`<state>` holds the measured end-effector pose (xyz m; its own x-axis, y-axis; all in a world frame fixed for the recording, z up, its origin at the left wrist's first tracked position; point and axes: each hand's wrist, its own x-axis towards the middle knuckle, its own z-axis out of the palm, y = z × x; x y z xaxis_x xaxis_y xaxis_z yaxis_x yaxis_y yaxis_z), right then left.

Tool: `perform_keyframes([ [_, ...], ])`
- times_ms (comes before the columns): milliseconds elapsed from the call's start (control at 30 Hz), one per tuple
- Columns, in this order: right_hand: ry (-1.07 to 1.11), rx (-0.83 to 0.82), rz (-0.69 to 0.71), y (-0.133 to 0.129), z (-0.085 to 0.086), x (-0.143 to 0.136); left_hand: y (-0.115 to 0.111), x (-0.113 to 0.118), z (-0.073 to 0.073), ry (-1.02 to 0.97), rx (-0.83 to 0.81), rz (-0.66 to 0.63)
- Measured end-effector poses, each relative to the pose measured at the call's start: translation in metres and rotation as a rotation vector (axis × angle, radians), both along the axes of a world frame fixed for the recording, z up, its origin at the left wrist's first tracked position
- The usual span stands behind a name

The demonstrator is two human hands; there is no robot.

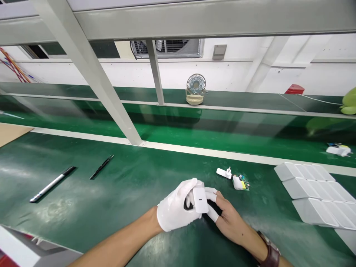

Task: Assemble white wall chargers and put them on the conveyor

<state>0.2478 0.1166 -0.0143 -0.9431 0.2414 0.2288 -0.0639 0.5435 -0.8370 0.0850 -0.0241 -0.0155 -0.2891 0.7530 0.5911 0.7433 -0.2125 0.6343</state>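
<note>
My left hand [176, 207], in a white glove, is closed around a white charger housing [200, 200] with a small dark slot in its face. On the housing's right side rest the fingers of my right hand [222, 211], with white cots on the fingertips; their grip is partly hidden behind it. Beyond my right hand, a white plug piece [224, 172] lies on the green table beside a small circuit board [241, 183] with a white block and yellow part.
White trays [317, 193] stand at the right. A marker [52, 184] and a black pen [102, 167] lie at the left. A metal post [97, 79] rises behind them. Another white part [338, 149] lies at the far right; a small fan [196, 88] stands at the back.
</note>
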Motion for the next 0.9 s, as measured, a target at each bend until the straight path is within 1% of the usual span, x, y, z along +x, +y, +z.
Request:
perform_keyframes([
  [67,-0.006,0.034,0.002,0.000,-0.002,0.000,-0.001,0.000,-0.001,0.001,-0.004,0.007],
  [167,-0.004,0.100,-0.006,0.001,-0.003,-0.001,-0.001,0.001,-0.001,0.025,0.040,0.014],
  [300,0.018,0.138,-0.014,0.001,-0.004,-0.002,-0.001,-0.001,0.003,0.035,0.067,-0.038],
  [433,0.022,0.129,-0.004,0.001,-0.006,-0.002,-0.002,-0.002,0.006,0.018,0.031,-0.064],
  [600,-0.006,0.098,-0.010,0.000,-0.008,-0.001,-0.001,0.000,0.002,0.023,0.059,-0.016],
  [700,-0.019,0.088,-0.011,-0.001,-0.009,-0.001,0.000,0.000,0.000,0.046,0.052,-0.012],
  [900,-0.039,0.052,-0.026,-0.004,-0.013,0.000,0.000,-0.003,0.002,0.093,0.050,-0.010],
])
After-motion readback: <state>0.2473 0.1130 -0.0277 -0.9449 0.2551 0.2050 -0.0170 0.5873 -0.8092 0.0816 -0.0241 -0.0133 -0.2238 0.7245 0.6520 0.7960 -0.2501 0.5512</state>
